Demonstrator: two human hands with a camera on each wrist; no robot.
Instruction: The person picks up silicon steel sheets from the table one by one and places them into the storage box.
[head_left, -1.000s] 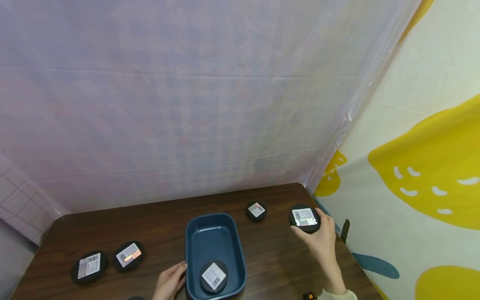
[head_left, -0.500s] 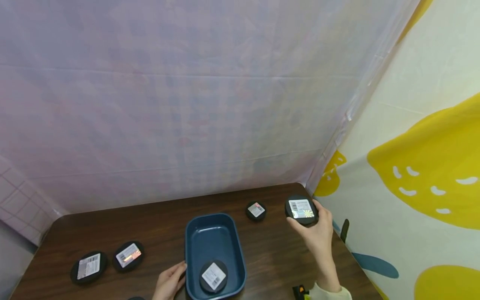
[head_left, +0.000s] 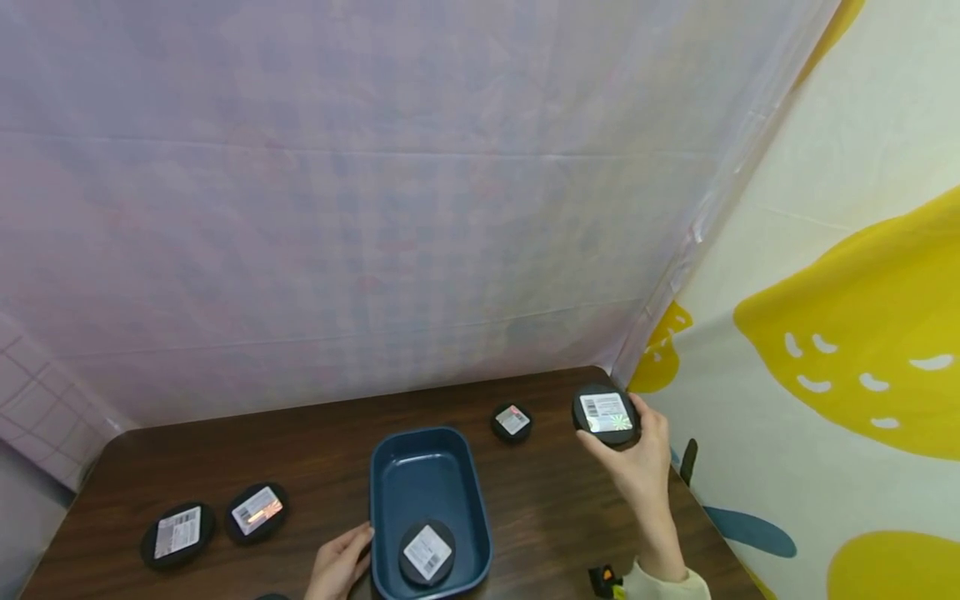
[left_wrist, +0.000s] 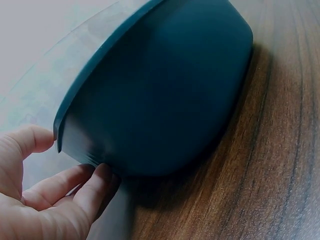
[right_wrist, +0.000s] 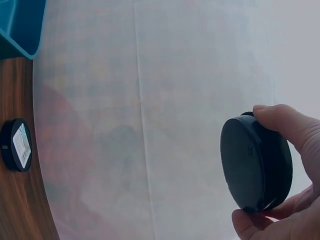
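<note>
My right hand holds a round black case with a white barcode label, thumb on one side and fingers on the other. In the right wrist view the case is gripped by its edge, raised off the table. At the long side of a dark blue rectangular tray, my left hand grips the wall. The left wrist view has the thumb at the tray's rim and the fingers against its outer wall. Inside the tray, at its near end, lies another labelled black case.
Two labelled black cases, one larger and one beside it, lie left on the brown wooden table. A smaller one lies behind the tray's right side. Another case's edge shows at the bottom. A printed curtain hangs right.
My right hand has lifted the black case slightly, up and away from the table's near side. The left hand and the tray stay where they were.
</note>
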